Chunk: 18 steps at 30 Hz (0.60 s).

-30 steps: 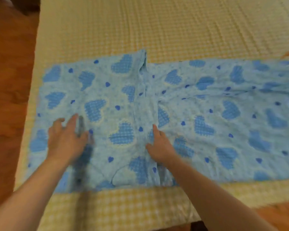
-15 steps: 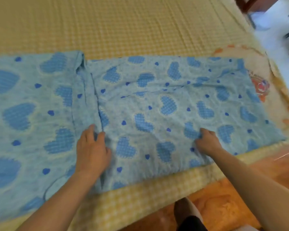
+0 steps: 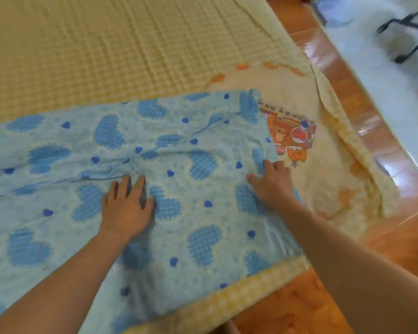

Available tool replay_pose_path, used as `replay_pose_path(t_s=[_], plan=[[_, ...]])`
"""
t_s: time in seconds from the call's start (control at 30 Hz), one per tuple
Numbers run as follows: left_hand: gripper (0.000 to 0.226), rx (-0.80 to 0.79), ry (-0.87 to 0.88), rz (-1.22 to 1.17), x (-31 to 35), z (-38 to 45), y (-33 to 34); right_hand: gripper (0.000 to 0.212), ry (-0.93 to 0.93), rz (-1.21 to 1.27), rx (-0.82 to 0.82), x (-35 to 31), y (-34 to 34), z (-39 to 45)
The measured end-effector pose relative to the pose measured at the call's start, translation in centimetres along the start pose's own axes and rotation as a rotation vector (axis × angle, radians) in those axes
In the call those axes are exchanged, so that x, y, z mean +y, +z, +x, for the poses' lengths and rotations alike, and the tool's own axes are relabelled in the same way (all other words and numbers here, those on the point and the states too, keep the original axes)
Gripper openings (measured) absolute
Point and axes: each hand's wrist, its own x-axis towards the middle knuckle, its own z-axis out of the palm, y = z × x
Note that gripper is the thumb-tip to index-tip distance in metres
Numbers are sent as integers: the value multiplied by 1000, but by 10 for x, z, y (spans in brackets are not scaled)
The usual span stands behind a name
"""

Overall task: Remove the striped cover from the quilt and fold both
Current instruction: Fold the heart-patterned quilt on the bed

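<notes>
My left hand point(image 3: 126, 208) lay flat, fingers spread, pressing the blue heart-print quilt point(image 3: 155, 165) down near its middle. My right hand point(image 3: 272, 182) was at the quilt's right edge, fingers curled over the cloth there, though I could not tell whether they truly pinched it or only pressed. Half a second before, that hand had been further in from the edge and the left had sat on the folded seam; both had since slid rightward. I judged this to be smoothing before the next fold. The quilt lay across the yellow checked bed point(image 3: 106, 44), partly covering a cream cartoon-print cloth point(image 3: 323, 165).
</notes>
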Motion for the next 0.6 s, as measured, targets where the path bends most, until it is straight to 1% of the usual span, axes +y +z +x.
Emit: replay_pose_path(t_s=[0.07, 0.1, 0.17, 0.2, 0.23, 0.27, 0.3, 0.33, 0.37, 0.4, 0.43, 0.5, 0.53, 0.6], plan=[[72, -66, -28, -3, 23, 4, 0, 66, -31, -14, 54, 9, 5, -8], [73, -85, -35, 10, 31, 6, -3, 69, -9, -7, 79, 15, 4, -10], [75, -81, -42, 56, 38, 10, -11, 77, 114, 58, 80, 24, 0, -5], [76, -76, -47, 73, 39, 13, -16, 76, 166, 130, 48, 28, -3, -1], [78, -74, -54, 72, 41, 15, -20, 67, 173, 205, 10, 32, -6, 4], [79, -75, -60, 65, 44, 17, -23, 54, 138, 257, -8, 38, -7, 7], [79, -64, -53, 59, 48, 18, -24, 42, 80, 275, 32, 45, -8, 7], [79, -39, -21, 66, 53, 17, -22, 33, 34, 266, 114, 54, -10, 6], [77, -18, 30, 81, 60, 15, -18, 27, 24, 248, 187, 68, -12, 6], [75, -18, 72, 91, 69, 12, -13, 24, 43, 236, 195, 83, -13, 7], [72, -49, 80, 96, 79, 7, -8, 23, 62, 231, 140, 97, -12, 8], [68, -150, 19, 123, 95, 2, 3, 26, 54, 203, -22, 124, -5, 15], [67, -182, -21, 142, 103, 3, 6, 30, 16, 194, -61, 134, -4, 22], [68, -213, -84, 130, 117, 10, 6, 39, -24, 249, -70, 143, -8, 41]])
